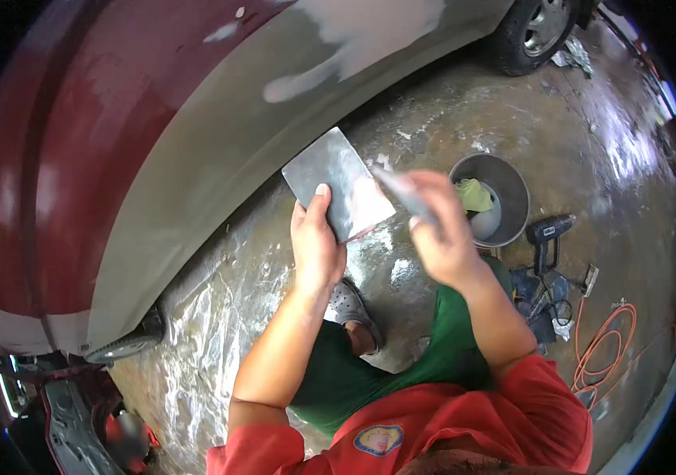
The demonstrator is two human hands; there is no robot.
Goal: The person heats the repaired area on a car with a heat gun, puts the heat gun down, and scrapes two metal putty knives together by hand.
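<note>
My left hand (318, 241) is closed on the lower left edge of a flat grey mixing plate (318, 170), with the thumb on top. Pale pinkish-white filler (367, 203) covers the plate's right corner. In my right hand (445, 237) is a grey putty spreader (409, 198), smeared by motion, its tip near the plate's right edge. Whether the tip touches the plate, I cannot tell. Beyond the plate stands a maroon car's side (116, 103) with a dull olive-grey lower panel (195, 150). A pale filler patch (377, 36) lies on that panel.
A grey bucket (522, 190) with a yellow-green cloth (472, 195) stands at right. Near it lie a heat gun (548, 237) and a coiled orange hose (581, 356). A car wheel (540, 36) is at upper right. The concrete floor (203, 317) looks wet and stained.
</note>
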